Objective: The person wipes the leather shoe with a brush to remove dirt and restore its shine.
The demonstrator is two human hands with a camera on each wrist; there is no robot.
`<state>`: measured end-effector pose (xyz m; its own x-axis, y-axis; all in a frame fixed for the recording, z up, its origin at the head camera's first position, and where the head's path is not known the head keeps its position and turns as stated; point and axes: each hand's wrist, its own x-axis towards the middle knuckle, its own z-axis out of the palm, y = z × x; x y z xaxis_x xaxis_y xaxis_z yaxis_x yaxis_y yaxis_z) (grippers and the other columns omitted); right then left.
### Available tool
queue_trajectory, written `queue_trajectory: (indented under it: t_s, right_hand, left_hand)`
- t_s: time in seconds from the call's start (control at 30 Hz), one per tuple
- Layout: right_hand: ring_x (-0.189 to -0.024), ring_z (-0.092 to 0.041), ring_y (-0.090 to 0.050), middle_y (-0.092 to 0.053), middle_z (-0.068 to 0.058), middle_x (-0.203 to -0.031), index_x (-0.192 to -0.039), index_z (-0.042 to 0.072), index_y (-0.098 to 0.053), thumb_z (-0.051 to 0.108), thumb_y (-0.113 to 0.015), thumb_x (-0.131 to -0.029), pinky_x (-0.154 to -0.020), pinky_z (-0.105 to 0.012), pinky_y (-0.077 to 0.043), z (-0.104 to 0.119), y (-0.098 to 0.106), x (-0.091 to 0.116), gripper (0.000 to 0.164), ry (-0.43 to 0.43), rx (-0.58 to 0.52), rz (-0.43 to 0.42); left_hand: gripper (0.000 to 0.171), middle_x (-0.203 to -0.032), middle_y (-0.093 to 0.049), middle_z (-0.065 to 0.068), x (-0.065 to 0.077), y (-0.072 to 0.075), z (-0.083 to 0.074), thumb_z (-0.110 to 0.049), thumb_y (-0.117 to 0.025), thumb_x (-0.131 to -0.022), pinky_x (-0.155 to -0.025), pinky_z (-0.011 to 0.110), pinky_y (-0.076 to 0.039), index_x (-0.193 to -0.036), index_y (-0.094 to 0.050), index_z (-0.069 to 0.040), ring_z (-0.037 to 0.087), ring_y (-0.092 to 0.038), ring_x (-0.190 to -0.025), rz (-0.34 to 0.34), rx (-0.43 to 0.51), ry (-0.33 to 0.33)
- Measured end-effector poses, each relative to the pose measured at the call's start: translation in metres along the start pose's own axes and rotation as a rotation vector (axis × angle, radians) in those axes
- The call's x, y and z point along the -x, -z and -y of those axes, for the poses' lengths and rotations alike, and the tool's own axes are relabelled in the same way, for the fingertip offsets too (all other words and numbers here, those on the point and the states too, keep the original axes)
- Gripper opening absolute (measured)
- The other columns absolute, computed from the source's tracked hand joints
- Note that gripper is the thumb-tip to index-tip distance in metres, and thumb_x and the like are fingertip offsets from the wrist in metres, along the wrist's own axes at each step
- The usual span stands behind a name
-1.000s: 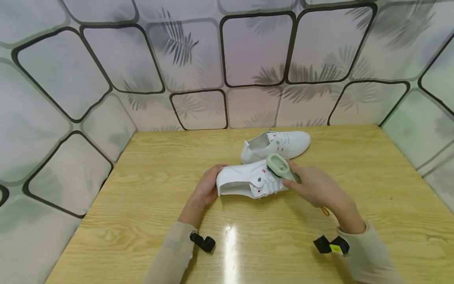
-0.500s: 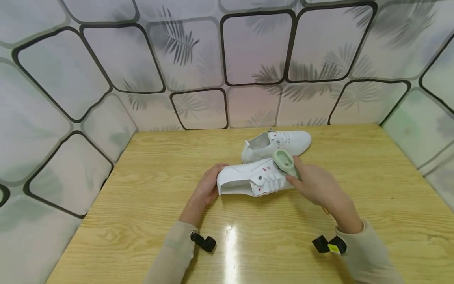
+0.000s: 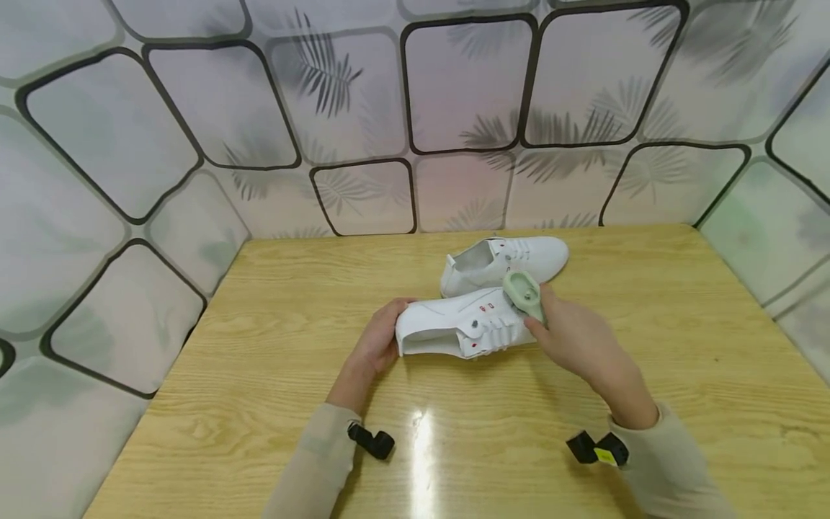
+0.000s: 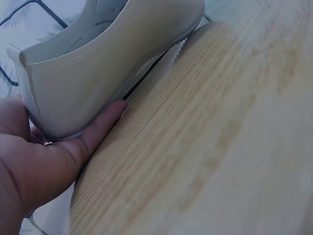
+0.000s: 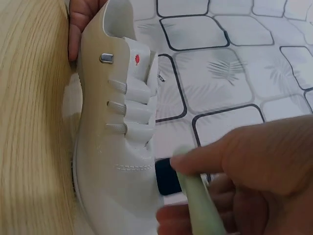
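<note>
A white lace-up shoe [image 3: 441, 316] lies tilted on its side, its opening toward me and its toe to the right. My left hand [image 3: 377, 339] holds it by the heel; in the left wrist view the thumb [image 4: 100, 125] lies along the lower edge near the ridged sole. My right hand [image 3: 577, 337] grips a pale green brush [image 3: 522, 290] by its handle, over the front of the shoe just past the laces. Dark bristles [image 5: 167, 177] meet the shoe's upper in the right wrist view. The toe is partly hidden behind the right hand.
A second white shoe [image 3: 538, 258] stands upright just behind the first, toe to the right. Both are on a wood-grain table [image 3: 285, 288]. A patterned cloth wall [image 3: 467, 94] rises along the table's back and sides.
The brush has moved right along the shoe, from beside the laces toward the toe, with my right hand. My left hand and the shoe have stayed nearly in place.
</note>
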<state>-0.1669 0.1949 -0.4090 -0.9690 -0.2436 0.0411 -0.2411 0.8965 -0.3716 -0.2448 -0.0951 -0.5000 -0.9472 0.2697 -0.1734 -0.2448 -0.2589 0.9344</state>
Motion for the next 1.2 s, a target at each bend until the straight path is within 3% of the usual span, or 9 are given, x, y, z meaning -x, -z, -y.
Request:
queue_trajectory:
  t_s: [0.17, 0.23, 0.37, 0.53, 0.73, 0.83, 0.9, 1.13, 1.2]
  right_hand:
    - [-0.072, -0.02, -0.055, -0.065, -0.018, -0.103, -0.149, -0.011, -0.03, 0.028, -0.058, -0.1, -0.06, -0.035, -0.045, 0.003, 0.0, -0.001, 0.068, 0.006, -0.043, 0.035]
    - [-0.067, -0.02, -0.053, -0.064, -0.016, -0.097, -0.149, -0.011, -0.029, 0.027, -0.057, -0.1, -0.057, -0.034, -0.044, 0.003, 0.001, -0.001, 0.068, 0.0, -0.047, 0.04]
    - [-0.078, -0.024, -0.06, -0.066, -0.021, -0.109, -0.148, -0.011, -0.032, 0.029, -0.058, -0.101, -0.064, -0.04, -0.05, 0.004, 0.001, -0.001, 0.067, 0.016, -0.043, 0.048]
    - [-0.07, -0.022, -0.056, -0.065, -0.019, -0.099, -0.149, -0.011, -0.031, 0.028, -0.058, -0.1, -0.058, -0.037, -0.046, 0.004, 0.003, -0.001, 0.068, 0.013, -0.041, 0.047]
    - [-0.078, -0.024, -0.06, -0.066, -0.02, -0.11, -0.149, -0.01, -0.032, 0.029, -0.058, -0.1, -0.063, -0.039, -0.048, 0.0, 0.006, -0.002, 0.068, 0.027, -0.04, 0.059]
    - [-0.064, -0.018, -0.051, -0.063, -0.012, -0.089, -0.149, -0.008, -0.032, 0.027, -0.059, -0.1, -0.055, -0.033, -0.04, -0.003, 0.007, -0.003, 0.067, 0.027, -0.049, 0.064]
    - [-0.06, -0.017, -0.048, -0.061, -0.01, -0.085, -0.151, -0.006, -0.032, 0.028, -0.06, -0.099, -0.054, -0.032, -0.038, -0.005, 0.008, -0.002, 0.068, 0.032, -0.065, 0.086]
    - [-0.071, -0.02, -0.054, -0.065, -0.025, -0.109, -0.151, -0.009, -0.029, 0.028, -0.057, -0.101, -0.066, -0.039, -0.047, -0.006, 0.011, -0.004, 0.069, 0.016, -0.056, 0.076]
    - [-0.068, -0.02, -0.052, -0.064, -0.022, -0.103, -0.152, -0.008, -0.027, 0.028, -0.056, -0.102, -0.065, -0.038, -0.045, -0.005, 0.01, -0.005, 0.069, 0.033, -0.086, 0.103]
  left_hand:
    - [0.039, -0.101, -0.063, 0.003, 0.0, 0.0, -0.001, -0.021, -0.037, -0.104, -0.07, 0.023, -0.053, -0.13, -0.053, 0.003, 0.01, -0.063, -0.085, -0.016, 0.01, -0.002]
    - [0.038, -0.102, -0.064, 0.003, 0.0, 0.0, -0.001, -0.021, -0.037, -0.104, -0.07, 0.023, -0.053, -0.129, -0.054, 0.002, 0.01, -0.063, -0.085, -0.02, 0.016, 0.001]
    - [0.037, -0.101, -0.064, 0.003, 0.001, 0.001, -0.002, -0.021, -0.037, -0.104, -0.069, 0.024, -0.053, -0.128, -0.055, 0.002, 0.01, -0.063, -0.085, -0.02, 0.012, -0.002]
    - [0.037, -0.101, -0.063, 0.002, 0.001, 0.001, -0.002, -0.021, -0.038, -0.104, -0.07, 0.024, -0.053, -0.128, -0.054, 0.002, 0.01, -0.062, -0.085, -0.016, 0.012, -0.002]
    - [0.035, -0.1, -0.064, 0.002, 0.0, 0.001, -0.002, -0.02, -0.038, -0.104, -0.069, 0.024, -0.053, -0.125, -0.055, 0.001, 0.01, -0.063, -0.084, -0.026, 0.021, 0.002]
    - [0.034, -0.098, -0.064, 0.002, -0.001, 0.0, -0.002, -0.019, -0.037, -0.104, -0.069, 0.024, -0.052, -0.124, -0.056, 0.001, 0.01, -0.063, -0.083, -0.027, 0.033, 0.003]
    - [0.033, -0.098, -0.064, 0.002, 0.0, 0.0, -0.002, -0.019, -0.038, -0.104, -0.069, 0.024, -0.052, -0.123, -0.056, 0.001, 0.01, -0.063, -0.083, -0.027, 0.031, 0.0]
    - [0.033, -0.099, -0.064, 0.002, -0.002, -0.001, -0.002, -0.019, -0.039, -0.103, -0.068, 0.023, -0.052, -0.123, -0.056, 0.001, 0.009, -0.063, -0.082, -0.022, 0.029, -0.005]
    - [0.033, -0.099, -0.064, 0.002, -0.002, -0.001, -0.002, -0.019, -0.038, -0.104, -0.068, 0.023, -0.052, -0.123, -0.056, 0.001, 0.009, -0.063, -0.082, -0.025, 0.031, -0.003]
